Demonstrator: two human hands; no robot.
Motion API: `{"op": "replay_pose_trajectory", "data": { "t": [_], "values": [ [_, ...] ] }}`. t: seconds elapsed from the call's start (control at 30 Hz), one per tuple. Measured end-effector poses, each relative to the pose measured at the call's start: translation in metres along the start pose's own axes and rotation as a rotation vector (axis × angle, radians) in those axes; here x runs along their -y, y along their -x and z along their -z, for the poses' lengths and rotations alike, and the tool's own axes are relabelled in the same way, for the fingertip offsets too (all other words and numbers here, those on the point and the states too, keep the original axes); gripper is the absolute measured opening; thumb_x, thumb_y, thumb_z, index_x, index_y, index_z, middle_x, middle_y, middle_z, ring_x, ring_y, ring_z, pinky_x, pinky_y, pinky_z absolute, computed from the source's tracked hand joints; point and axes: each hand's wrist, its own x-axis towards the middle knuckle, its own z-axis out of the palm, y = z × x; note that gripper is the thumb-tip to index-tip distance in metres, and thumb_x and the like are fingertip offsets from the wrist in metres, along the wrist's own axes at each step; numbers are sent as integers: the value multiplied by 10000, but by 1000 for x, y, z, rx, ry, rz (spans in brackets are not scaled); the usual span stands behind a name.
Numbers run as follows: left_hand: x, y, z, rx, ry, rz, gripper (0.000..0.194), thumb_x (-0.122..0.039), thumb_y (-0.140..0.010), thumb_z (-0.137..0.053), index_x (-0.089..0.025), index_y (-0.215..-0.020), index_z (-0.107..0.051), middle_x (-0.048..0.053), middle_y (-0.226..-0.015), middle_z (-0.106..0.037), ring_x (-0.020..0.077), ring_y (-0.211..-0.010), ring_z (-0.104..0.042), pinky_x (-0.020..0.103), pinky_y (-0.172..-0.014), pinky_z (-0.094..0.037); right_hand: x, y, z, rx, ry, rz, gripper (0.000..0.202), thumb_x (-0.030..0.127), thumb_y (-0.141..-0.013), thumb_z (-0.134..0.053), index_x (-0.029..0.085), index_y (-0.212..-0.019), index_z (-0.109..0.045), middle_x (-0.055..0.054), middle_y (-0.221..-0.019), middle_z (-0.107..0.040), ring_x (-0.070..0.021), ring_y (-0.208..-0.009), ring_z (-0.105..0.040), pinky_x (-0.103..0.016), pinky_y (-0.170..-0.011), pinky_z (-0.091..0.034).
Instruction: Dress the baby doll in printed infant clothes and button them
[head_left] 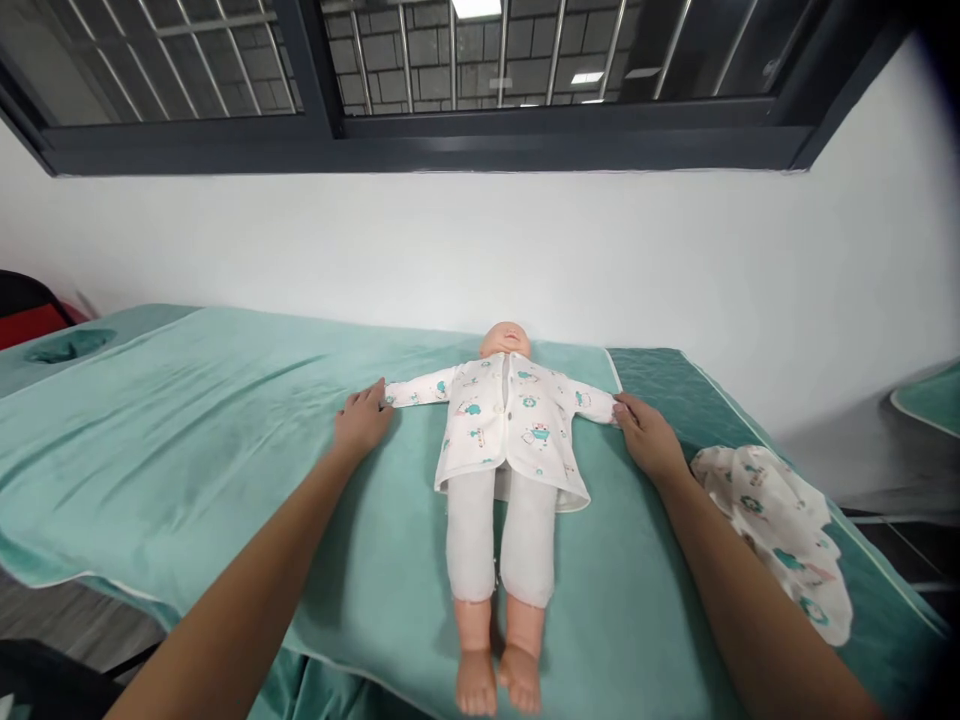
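A baby doll [507,340] lies on its back on a green sheet [225,420], its feet toward me. It wears a white printed jacket [480,420] and white trousers [471,530]; its feet are bare. Both sleeves are stretched out sideways. My left hand [364,418] is closed on the end of the sleeve at the left. At the right, my right hand [646,432] pinches the cuff of the other sleeve. The doll's hands are hidden.
A crumpled white printed cloth [780,540] lies beside my right forearm on a darker green cover [652,375]. Behind the bed are a white wall [375,250] and a dark-framed window [480,150]. A red and black object [34,325] is at the far left.
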Motion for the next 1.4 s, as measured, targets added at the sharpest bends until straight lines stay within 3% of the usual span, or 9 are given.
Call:
{"op": "replay_pose_trajectory", "data": {
  "t": [0.23, 0.47, 0.63, 0.73, 0.87, 0.97, 1.1, 1.23, 1.4],
  "values": [
    [15, -18, -8, -102, -2, -17, 518, -260, -961, -322, -259, -1455, -475, 130, -1297, -642, 311, -1224, -547, 414, -936, -462, 1, 2, 2, 8, 15, -40, 546, 504, -935, -385, 156, -1286, -618, -142, -1319, -630, -306, -1229, -563, -480, -1069, -411],
    [14, -12, -11, -229, -2, 116, 503, -194, -954, -307, -198, -1415, -509, 186, -1163, -682, 343, -1141, -577, 453, -866, -436, 1, 3, 2, -26, 27, -10, 493, 482, -919, -412, 174, -1220, -651, -135, -1280, -653, -308, -1195, -579, -488, -1040, -429],
    [13, -11, -12, -238, -14, 31, 431, -170, -901, -396, -200, -1259, -633, 159, -1294, -618, 364, -1199, -505, 486, -911, -419, 33, 17, 15, -261, 14, 136, 361, 379, -940, -403, 213, -1105, -679, -98, -1174, -687, -260, -1140, -593, -438, -1031, -431],
    [14, -12, -13, -266, 10, 26, 452, -155, -878, -414, -182, -1284, -608, 162, -1301, -601, 366, -1185, -510, 487, -915, -425, 65, 37, 16, -302, -115, 95, 308, 372, -925, -447, 211, -1025, -689, -94, -1061, -694, -250, -1035, -614, -426, -991, -456],
    [14, -12, -12, -316, 44, 5, 459, -107, -851, -414, -168, -1268, -596, 152, -1265, -596, 323, -1153, -532, 431, -928, -435, 95, 57, -5, -188, -758, -344, 173, 345, -760, -691, 220, -880, -705, -40, -923, -707, -236, -963, -639, -412, -999, -485],
    [14, -9, -11, -391, 67, 4, 449, -84, -839, -410, -156, -1250, -576, 149, -1221, -587, 304, -1150, -524, 400, -929, -438, 102, 54, -24, -133, -1022, -521, 125, 302, -712, -717, 229, -800, -666, -16, -837, -712, -221, -908, -680, -384, -929, -562],
    [11, -7, -10, -453, 123, -13, 404, -95, -821, -432, -148, -1196, -573, 140, -1152, -592, 289, -1119, -534, 385, -924, -441, 110, 33, -36, -76, -1195, -605, 40, 250, -761, -645, 250, -790, -616, -18, -823, -729, -198, -897, -707, -339, -887, -604],
    [9, -5, -5, -428, 209, 4, 337, -174, -855, -427, -164, -1154, -581, 128, -1104, -616, 269, -1090, -564, 365, -905, -446, 128, 22, -36, 94, -1317, -641, 90, 241, -799, -598, 231, -879, -638, -43, -841, -747, -245, -938, -714, -411, -879, -612],
    [-3, 17, 2, -371, 612, 18, 267, -338, -897, -437, -205, -1073, -587, 63, -935, -672, 206, -848, -639, 325, -778, -472, 142, 30, -30, 288, -1435, -583, 227, 274, -819, -597, 218, -1031, -654, -51, -1010, -759, -274, -1067, -689, -446, -906, -592]
  ]
}}
